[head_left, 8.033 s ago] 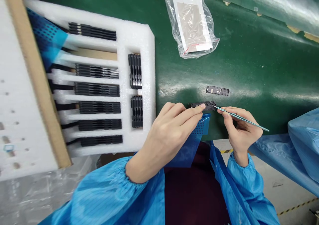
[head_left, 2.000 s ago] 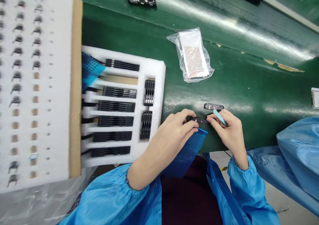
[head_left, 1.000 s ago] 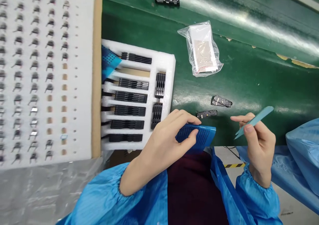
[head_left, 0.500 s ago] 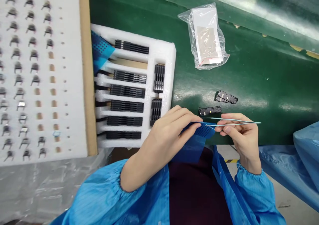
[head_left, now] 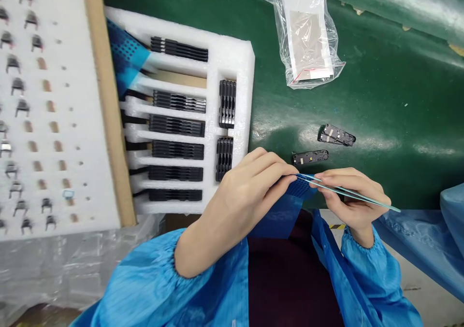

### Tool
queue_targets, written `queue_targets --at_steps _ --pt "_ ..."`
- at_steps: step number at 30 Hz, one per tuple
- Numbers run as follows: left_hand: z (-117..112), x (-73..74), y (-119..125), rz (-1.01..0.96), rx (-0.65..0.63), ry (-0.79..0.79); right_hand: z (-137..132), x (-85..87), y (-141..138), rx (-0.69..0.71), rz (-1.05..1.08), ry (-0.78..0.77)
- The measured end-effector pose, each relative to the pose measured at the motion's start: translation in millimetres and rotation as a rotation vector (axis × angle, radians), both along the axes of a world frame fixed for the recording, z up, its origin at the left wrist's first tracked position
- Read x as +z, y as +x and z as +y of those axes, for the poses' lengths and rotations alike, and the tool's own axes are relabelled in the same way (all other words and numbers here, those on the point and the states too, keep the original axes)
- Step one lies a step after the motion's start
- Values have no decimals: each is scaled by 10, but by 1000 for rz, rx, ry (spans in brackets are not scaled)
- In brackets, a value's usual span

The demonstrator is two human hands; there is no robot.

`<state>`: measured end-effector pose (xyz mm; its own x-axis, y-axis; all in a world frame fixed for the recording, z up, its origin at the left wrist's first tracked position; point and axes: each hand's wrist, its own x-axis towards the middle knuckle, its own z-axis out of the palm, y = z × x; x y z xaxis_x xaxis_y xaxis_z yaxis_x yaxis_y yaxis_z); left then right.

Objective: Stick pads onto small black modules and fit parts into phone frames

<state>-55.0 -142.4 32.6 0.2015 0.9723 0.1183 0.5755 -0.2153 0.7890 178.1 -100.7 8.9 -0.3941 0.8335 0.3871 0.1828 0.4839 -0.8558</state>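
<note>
My left hand [head_left: 250, 191] pinches the upper edge of a translucent blue plastic sheet [head_left: 279, 216] with dark dots along its top. The sheet hangs down in front of my dark shirt. In my right hand [head_left: 353, 196] is a pair of pale green tweezers [head_left: 373, 200], tips pointing left at the sheet's top edge, close to my left fingertips. What the tips touch is too small to tell. Just beyond my hands, a single black plastic part [head_left: 311, 157] lies on the green table, and farther back two more black parts [head_left: 337, 135] overlap.
To the left, a white foam tray [head_left: 246, 90] holds stacks of black parts in its slots, with another blue dotted sheet [head_left: 126, 51] at its corner. A white foam board [head_left: 87, 148] with rows of small dark clips stands beyond. A clear bag [head_left: 308, 37] lies on the table [head_left: 391, 105].
The tweezers' tips have come closer together and moved to the sheet's edge by my left fingertips; their rear end has tilted down. The view has shifted slightly.
</note>
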Motion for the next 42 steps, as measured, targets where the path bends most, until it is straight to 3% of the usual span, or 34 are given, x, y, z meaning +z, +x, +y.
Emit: queue_targets --at_steps 42 --pt "-4 15 2 7 1 4 -10 -29 14 16 -14 53"
